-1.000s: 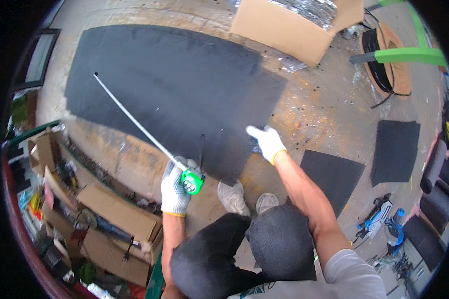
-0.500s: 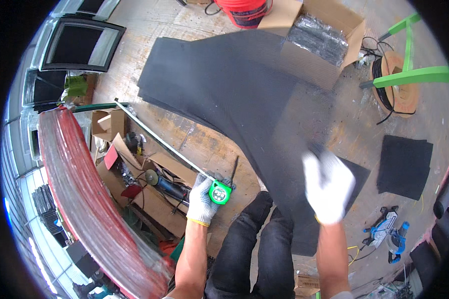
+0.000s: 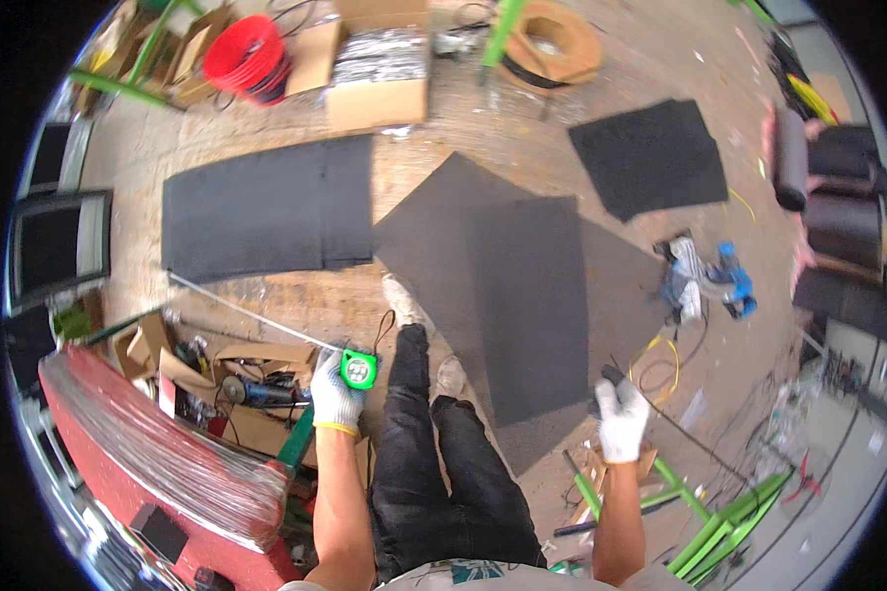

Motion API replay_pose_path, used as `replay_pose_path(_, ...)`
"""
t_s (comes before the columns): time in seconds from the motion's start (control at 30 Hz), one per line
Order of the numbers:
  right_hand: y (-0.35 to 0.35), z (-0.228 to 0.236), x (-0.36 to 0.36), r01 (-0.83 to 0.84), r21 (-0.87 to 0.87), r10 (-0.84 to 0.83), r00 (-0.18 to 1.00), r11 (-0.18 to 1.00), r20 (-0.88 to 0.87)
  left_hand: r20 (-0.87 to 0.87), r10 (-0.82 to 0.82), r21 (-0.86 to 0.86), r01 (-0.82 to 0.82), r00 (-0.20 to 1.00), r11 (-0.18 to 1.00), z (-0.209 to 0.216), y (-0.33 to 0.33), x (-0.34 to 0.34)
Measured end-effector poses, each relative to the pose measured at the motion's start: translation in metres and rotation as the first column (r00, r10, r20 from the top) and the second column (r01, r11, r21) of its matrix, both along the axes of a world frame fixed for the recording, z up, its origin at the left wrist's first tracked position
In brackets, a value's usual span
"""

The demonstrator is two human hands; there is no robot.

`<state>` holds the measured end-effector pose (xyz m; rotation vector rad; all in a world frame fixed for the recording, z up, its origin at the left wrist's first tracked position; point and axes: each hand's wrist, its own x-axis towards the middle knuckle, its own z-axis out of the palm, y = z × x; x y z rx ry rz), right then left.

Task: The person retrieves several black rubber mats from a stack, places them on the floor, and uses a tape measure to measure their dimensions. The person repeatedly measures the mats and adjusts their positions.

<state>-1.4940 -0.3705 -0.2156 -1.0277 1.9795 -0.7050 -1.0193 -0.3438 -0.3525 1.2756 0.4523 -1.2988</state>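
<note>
My left hand (image 3: 337, 402), in a white glove with grey fingers, is closed round a green tape measure (image 3: 359, 370). Its pale blade (image 3: 256, 317) runs out to the far left and ends near the lower left corner of a stack of dark sheets (image 3: 256, 207) on the floor. To the right, my gloved right hand (image 3: 622, 419) hangs beside the edge of a large dark grey sheet (image 3: 434, 222). Its fingers are slightly spread, with nothing visible in them. A narrower dark sheet (image 3: 534, 305) lies over that large one, in front of my feet.
Left of my legs stand a plastic-wrapped red bundle (image 3: 177, 453) and an angle grinder (image 3: 256, 392) among cardboard. Beyond the sheets are a red bucket (image 3: 248, 61), an open carton (image 3: 376, 103) and a cable spool (image 3: 547, 49). A blue power tool (image 3: 729, 286) lies right; green metal frame (image 3: 729, 522) lower right.
The view has swung to the right. My right hand, blurred over the sheets before, is now lower and farther right, past their edge. My left hand still holds the extended tape measure.
</note>
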Motion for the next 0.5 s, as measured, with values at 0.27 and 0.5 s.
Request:
replay_pose_path(0.27, 0.13, -0.041, -0.068, 0.504, 0.188, -0.537, 0.812, 0.843, 0.229, 0.039, -0.253, 0.093, 0.249, 0.967, 0.964, 0.025, 0.024, -0.041)
replay_pose_path(0.5, 0.273, -0.128, -0.132, 0.64, 0.185, -0.658, 0.663, 0.746, 0.358, 0.072, -0.418, 0.135, 0.406, 0.906, 0.904, 0.02, 0.016, -0.061)
